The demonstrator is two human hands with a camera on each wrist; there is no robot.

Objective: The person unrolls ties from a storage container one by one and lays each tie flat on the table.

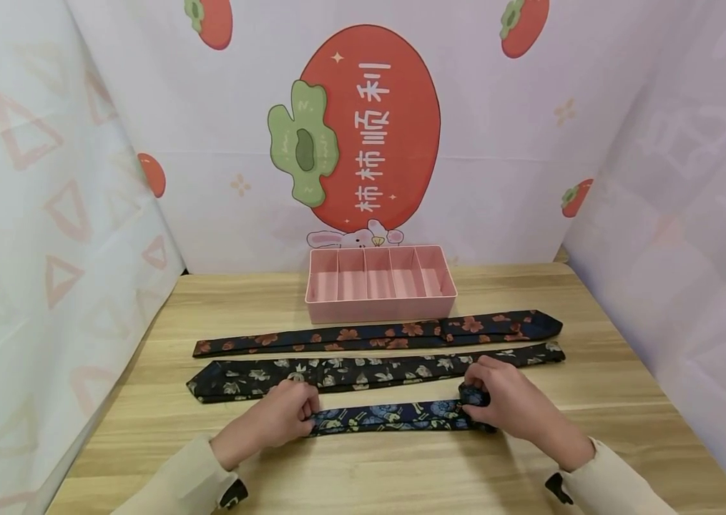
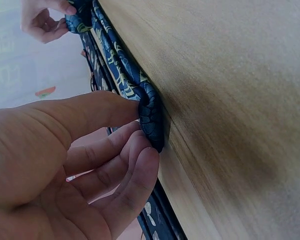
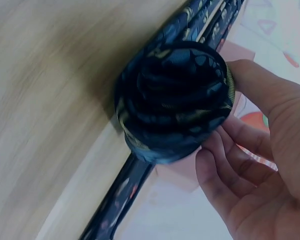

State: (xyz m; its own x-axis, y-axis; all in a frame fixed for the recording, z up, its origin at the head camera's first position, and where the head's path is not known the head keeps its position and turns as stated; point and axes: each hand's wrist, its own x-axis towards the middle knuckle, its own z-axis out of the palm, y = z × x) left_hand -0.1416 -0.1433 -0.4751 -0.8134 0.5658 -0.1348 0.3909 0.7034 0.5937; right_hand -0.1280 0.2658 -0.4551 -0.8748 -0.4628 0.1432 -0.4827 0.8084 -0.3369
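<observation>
A navy necktie (image 1: pixel 395 416) with blue flowers and yellow marks lies nearest the person. At its left end, my left hand (image 1: pixel 287 413) pinches the thick, folded edge (image 2: pixel 151 117) between thumb and fingers. My right hand (image 1: pixel 506 397) grips the other end, which is bunched into a roll (image 3: pixel 175 105) standing above the wood; its layers face the right wrist view. Just behind lies a black necktie (image 1: pixel 363 373) with pale flowers, wide end to the left. Farther back is a dark necktie (image 1: pixel 350 335) with orange-red flowers, wide end to the right.
A pink box (image 1: pixel 380 310) with several side-by-side compartments stands at the back of the wooden table (image 1: pixel 375 479). White cloth walls (image 1: pixel 498 179) printed with persimmons enclose the back and both sides.
</observation>
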